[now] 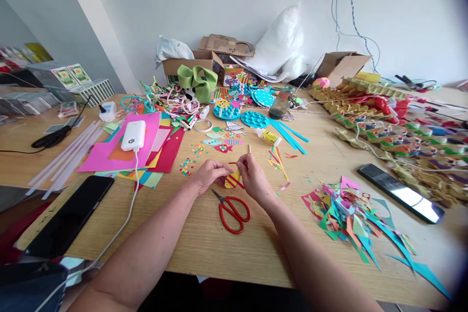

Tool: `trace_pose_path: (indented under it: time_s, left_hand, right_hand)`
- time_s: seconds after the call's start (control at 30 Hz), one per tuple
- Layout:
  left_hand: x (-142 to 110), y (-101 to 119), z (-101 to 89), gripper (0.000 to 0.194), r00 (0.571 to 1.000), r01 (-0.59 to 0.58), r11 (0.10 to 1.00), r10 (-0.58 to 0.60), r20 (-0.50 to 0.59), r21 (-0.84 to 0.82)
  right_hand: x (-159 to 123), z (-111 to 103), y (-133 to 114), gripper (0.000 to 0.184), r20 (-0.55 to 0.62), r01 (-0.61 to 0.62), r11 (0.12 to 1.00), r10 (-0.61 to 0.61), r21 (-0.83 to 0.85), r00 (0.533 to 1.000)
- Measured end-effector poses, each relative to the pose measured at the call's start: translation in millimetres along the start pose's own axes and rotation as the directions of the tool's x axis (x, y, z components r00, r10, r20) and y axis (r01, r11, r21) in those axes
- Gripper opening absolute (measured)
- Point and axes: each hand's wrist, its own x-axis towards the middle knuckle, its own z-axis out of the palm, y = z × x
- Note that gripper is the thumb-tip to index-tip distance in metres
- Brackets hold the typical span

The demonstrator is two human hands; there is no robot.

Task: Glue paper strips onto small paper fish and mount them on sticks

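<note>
Yellow paper fish (229, 184), banded with red, set between the two hands over the middle of the worktable (197, 253); whether it touches the wood I cannot tell. Left hand (211, 177): fingers drawn together on the fish's left side. Right hand (252, 175): closed in a pinch about a slender pale stick (249, 148) that projects away from the wearer; a short red strip (232, 163) points leftward beside it. Neither hand is clearly nearer. The fish's long axis appears slanted, its right end hidden by the right hand. Red-handled scissors (234, 214) lie just nearer the wearer, tips toward the left hand. Beyond: patterned fish cutouts (224, 148) and a glue bottle (268, 137). Farther out: coloured sheets (98, 157) left, paper scraps (351, 214) right.
</note>
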Motion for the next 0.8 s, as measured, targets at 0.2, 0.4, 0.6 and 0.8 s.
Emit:
trace_pose_path:
  time_s: [0.2, 0.4, 0.6, 0.8]
  left_hand:
    - [0.2, -0.6, -0.8, 0.014, 0.999, -0.033, 0.999, 0.032, 0.022, 0.038]
    - [-0.3, 0.6, -0.4, 0.012, 1.000, -0.013, 0.999, 0.013, 0.014, 0.031]
    - [1.3, -3.0, -2.9, 0.017, 0.999, 0.002, 0.999, -0.004, 0.049, 0.046]
    - [2.6, -2.8, -2.5, 0.019, 1.000, 0.007, 0.999, -0.008, 0.030, 0.044]
  right_hand:
    - [-0.8, 0.0, 0.1, 0.011, 0.011, 0.008, 1.000, -0.008, -0.008, 1.000]
    - [-0.5, -0.4, -0.8, 0.011, 0.006, 0.014, 1.000, -0.014, -0.015, 1.000]
    - [-0.8, 0.1, -1.1, 0.009, 0.011, -0.002, 1.000, 0.003, -0.008, 1.000]
    - [0.2, -0.6, 0.1, 0.010, -0.059, -0.061, 0.994, 0.066, 0.086, 0.996]
